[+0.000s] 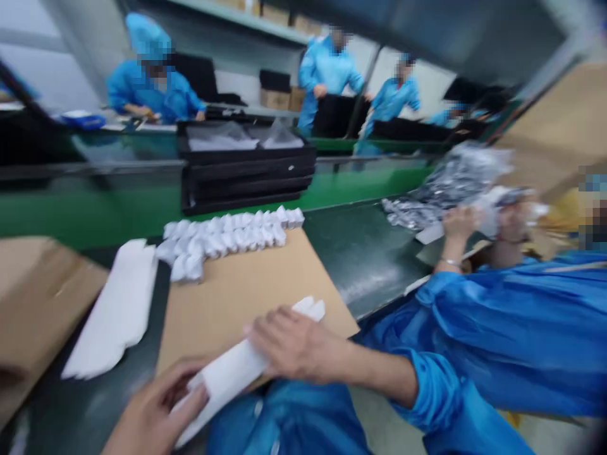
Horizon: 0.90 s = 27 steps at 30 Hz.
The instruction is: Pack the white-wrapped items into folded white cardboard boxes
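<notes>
My left hand (159,404) at the bottom left grips the near end of a white foam wrap (227,376), a long folded strip. My right hand (294,344) lies over its middle, fingers curled on it, and the far end sticks out past them. Both hands are above a tan cardboard sheet (251,303) lying on a dark belt. Beyond them, small white wrapped items (222,240) sit in rows at the sheet's far edge. A stack of white foam strips (114,309) lies to the left of the sheet, apart from my hands.
A cardboard box (38,297) stands at the left. Stacked black crates (246,170) sit beyond a green conveyor rail (95,215). At the right, a co-worker's hands (484,227) handle a pile of silver bags (441,186). Several people in blue work across the line.
</notes>
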### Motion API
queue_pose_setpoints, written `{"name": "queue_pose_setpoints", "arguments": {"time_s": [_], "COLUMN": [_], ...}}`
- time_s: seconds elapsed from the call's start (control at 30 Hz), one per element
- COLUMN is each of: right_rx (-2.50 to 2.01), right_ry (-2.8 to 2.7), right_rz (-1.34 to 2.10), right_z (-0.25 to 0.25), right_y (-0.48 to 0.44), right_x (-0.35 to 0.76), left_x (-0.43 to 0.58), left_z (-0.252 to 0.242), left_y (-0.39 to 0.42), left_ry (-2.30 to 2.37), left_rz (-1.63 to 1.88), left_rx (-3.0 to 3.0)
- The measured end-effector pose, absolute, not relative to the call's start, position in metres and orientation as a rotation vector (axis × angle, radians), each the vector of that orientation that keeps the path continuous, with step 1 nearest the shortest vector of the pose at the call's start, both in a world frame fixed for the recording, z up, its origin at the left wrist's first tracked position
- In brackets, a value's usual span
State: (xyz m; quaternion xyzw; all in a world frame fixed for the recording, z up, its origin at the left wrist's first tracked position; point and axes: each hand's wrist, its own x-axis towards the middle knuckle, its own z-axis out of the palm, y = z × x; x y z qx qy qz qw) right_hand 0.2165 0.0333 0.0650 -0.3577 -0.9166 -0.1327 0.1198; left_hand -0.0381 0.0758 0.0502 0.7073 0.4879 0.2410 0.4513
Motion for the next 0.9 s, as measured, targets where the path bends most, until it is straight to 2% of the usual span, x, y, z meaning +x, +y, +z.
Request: {"name": "queue_pose_setpoints", "arguments": {"time_s": [0.23,0.53,0.73,0.9], "right_rx": [-0.994,-1.048,-1.049,-1.019], "right_ry": [-2.619,-2.653,-2.613,-2.655], "right_rz": [-0.546,-0.514,-0.423,-0.548], "right_z": [0.064,0.072,0.073,0.077], "right_y": [0.037,0.037,0.040,0.033], "right_x": [0.219,0.210,0.209,0.208], "left_x": [-0.032,-0.038,-0.045,-0.042], "left_z": [0.063,0.070,0.064,0.062], "left_y": [0.082,0.085,0.094,0.088], "left_ry": [1.212,1.213,1.084,1.147], "left_rz": [0.554,0.551,0.427,0.458], "left_rx": [1.676,1.690,1.691,1.650]}}
